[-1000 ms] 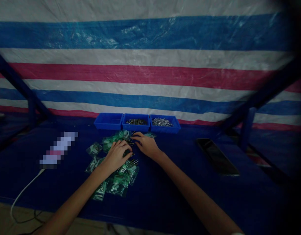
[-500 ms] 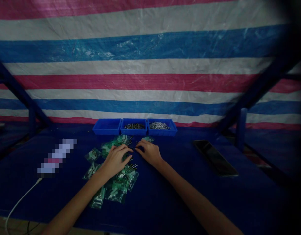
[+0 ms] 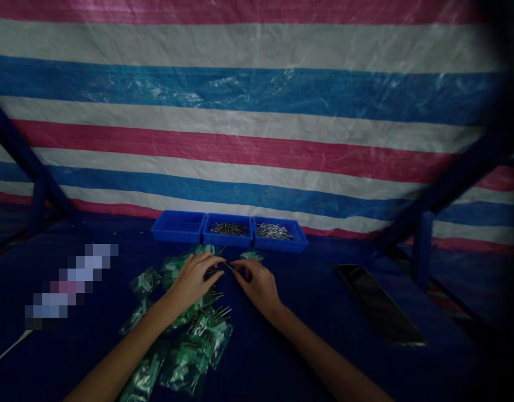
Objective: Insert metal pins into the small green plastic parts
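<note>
My left hand (image 3: pixel 196 274) hangs over a spread of small clear plastic bags (image 3: pixel 185 363) with green contents. Its fingers are curved, with thumb and forefinger apart and nothing visible between them. Just right of it, my right hand (image 3: pixel 260 283) pinches a thin dark metal pin (image 3: pixel 227 266) that points toward the left fingertips. Several loose metal pins (image 3: pixel 221 314) lie on and among the bags below my left hand. Another small bag (image 3: pixel 251 255) lies behind my right hand. My left hand and forearm hide part of the pile.
Three joined blue trays stand at the back: a left tray (image 3: pixel 178 228) with nothing visible inside, one with dark pins (image 3: pixel 228 229), one with silvery pins (image 3: pixel 274 231). A black phone (image 3: pixel 380 304) lies right; a blurred-out device with a white cable (image 3: pixel 9 349) lies left. Striped sheeting (image 3: pixel 257 145) hangs behind.
The view has tilted and shifted, so trays and bags appear lower. My hands stay close together; the thin pin now shows between them at my right fingertips.
</note>
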`<state>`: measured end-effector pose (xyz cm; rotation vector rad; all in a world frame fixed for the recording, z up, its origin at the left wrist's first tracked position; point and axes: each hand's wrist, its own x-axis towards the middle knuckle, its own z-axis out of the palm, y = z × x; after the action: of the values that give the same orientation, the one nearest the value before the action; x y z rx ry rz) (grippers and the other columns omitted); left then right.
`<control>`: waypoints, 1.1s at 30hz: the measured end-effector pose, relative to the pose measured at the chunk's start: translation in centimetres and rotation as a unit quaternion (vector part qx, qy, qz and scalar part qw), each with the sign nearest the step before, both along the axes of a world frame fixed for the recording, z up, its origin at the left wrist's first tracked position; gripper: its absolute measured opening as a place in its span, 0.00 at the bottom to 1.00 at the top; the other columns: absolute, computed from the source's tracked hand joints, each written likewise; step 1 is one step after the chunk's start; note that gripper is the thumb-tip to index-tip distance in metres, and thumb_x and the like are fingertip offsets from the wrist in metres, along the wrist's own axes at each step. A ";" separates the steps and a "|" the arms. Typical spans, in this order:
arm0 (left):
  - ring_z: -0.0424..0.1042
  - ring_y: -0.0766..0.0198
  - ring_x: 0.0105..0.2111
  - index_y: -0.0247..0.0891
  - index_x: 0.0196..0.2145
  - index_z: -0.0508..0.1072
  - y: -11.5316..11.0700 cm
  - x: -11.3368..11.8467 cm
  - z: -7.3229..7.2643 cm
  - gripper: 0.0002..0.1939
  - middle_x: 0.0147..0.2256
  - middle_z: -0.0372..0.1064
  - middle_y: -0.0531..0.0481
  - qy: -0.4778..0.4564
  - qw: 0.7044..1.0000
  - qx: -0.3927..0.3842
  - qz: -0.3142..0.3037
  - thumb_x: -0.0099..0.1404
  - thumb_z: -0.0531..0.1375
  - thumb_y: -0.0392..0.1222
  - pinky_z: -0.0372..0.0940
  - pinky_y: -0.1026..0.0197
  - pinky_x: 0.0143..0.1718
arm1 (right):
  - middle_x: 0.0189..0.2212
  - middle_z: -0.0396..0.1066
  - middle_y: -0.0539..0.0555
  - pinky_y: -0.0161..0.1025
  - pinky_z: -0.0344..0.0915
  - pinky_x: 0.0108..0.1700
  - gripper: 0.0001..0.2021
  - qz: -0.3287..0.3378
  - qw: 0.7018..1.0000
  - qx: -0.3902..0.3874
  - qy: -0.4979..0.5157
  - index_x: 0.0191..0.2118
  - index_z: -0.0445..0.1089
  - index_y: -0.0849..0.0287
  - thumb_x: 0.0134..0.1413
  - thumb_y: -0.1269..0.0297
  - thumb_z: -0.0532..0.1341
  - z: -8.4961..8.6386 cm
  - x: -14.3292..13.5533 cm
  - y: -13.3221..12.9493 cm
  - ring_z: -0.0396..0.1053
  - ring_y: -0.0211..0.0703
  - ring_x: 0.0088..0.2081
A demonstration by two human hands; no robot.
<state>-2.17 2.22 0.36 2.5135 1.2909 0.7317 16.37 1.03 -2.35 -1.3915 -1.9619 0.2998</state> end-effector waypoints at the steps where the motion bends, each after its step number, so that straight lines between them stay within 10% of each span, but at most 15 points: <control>1: 0.66 0.61 0.38 0.44 0.43 0.68 0.0 0.0 0.1 0.12 0.37 0.67 0.52 -0.005 1.000 0.010 -0.003 0.61 0.55 0.43 0.55 0.59 0.38 | 0.31 0.71 0.49 0.34 0.62 0.33 0.08 0.011 1.000 0.010 0.009 0.38 0.69 0.54 0.53 0.67 0.55 0.1 0.0 -0.1 0.67 0.39 0.31; 33: 0.65 0.65 0.30 0.37 0.29 0.70 0.0 0.5 -0.2 0.08 0.28 0.65 0.51 -0.145 0.987 0.025 -0.058 0.59 0.57 0.44 0.59 0.62 0.33 | 0.29 0.70 0.52 0.31 0.61 0.25 0.07 0.089 0.981 0.034 0.168 0.30 0.71 0.58 0.49 0.61 0.59 0.2 -0.1 0.0 0.65 0.35 0.26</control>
<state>-1.63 2.25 0.15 2.3830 1.0295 1.0666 16.27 1.00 -2.13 -1.0452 -1.7970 0.5122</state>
